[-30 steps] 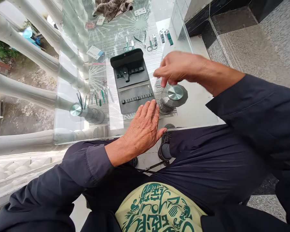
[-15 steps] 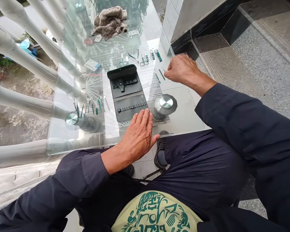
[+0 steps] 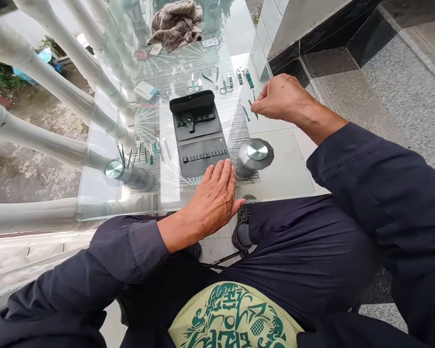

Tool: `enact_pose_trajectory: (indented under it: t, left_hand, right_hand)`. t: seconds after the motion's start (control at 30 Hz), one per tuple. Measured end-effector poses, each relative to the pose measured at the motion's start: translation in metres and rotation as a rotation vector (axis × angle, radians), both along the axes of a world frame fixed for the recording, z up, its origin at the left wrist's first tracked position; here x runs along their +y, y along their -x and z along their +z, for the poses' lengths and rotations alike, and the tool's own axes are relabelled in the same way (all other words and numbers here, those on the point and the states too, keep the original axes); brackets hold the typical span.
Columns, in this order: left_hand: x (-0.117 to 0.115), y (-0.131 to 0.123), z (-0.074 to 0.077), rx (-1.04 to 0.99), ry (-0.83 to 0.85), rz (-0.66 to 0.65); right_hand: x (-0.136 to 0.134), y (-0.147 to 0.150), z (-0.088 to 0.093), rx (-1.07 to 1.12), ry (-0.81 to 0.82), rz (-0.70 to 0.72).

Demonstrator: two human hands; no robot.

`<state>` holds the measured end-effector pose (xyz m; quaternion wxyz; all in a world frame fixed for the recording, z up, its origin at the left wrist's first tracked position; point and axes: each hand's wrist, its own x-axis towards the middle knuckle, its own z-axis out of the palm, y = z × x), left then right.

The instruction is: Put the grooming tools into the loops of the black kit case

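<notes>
A black manicure case point(image 3: 199, 137) lies unfolded on the glass table, with its rows of elastic loops mostly bare and one slim tool in the lower row. My left hand point(image 3: 213, 195) rests flat with fingers stretched out, fingertips at the case's lower right corner. To the right, my right hand point(image 3: 281, 99) is closed in a pinch, and a slim manicure tool point(image 3: 254, 94) shows at its fingertips; most of it is hidden. Beside those fingers lies another slim green-handled tool point(image 3: 246, 113). Nail clippers point(image 3: 248, 78), small scissors point(image 3: 193, 87) and cuticle nippers point(image 3: 213, 78) lie beyond the case.
A glass jar with a metal lid point(image 3: 256, 150) stands right of the case, and another lidded jar point(image 3: 115, 169) is at the left. Several slim tools point(image 3: 151, 157) lie near the left jar. A crumpled brown cloth point(image 3: 176, 24) sits at the far end. White balusters point(image 3: 50, 133) line the left.
My right hand has lifted slightly and turned, with a slim tool now showing upright at its fingertips. My left hand stays by the case. The whole view has shifted a little.
</notes>
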<state>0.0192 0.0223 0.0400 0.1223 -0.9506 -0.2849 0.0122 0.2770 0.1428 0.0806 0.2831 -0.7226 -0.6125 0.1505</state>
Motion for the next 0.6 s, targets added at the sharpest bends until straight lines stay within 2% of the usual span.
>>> enact_pose_trajectory:
  t: [0.1, 0.23, 0.4, 0.6]
  left_hand:
    - [0.0, -0.001, 0.0, -0.001, -0.008, 0.005]
    - [-0.001, -0.002, 0.001, -0.009, -0.002, 0.002]
    - [-0.002, -0.003, 0.004, -0.015, 0.024, 0.011]
    - [-0.002, -0.004, 0.005, -0.02, 0.043, 0.016]
  right_hand:
    - [-0.01, 0.025, 0.007, 0.164, 0.054, 0.08]
    - [-0.017, 0.059, 0.001, 0.373, 0.062, 0.234]
    - [-0.022, 0.081, -0.008, 0.339, 0.113, 0.244]
    - [-0.024, 0.085, -0.009, 0.238, 0.076, 0.225]
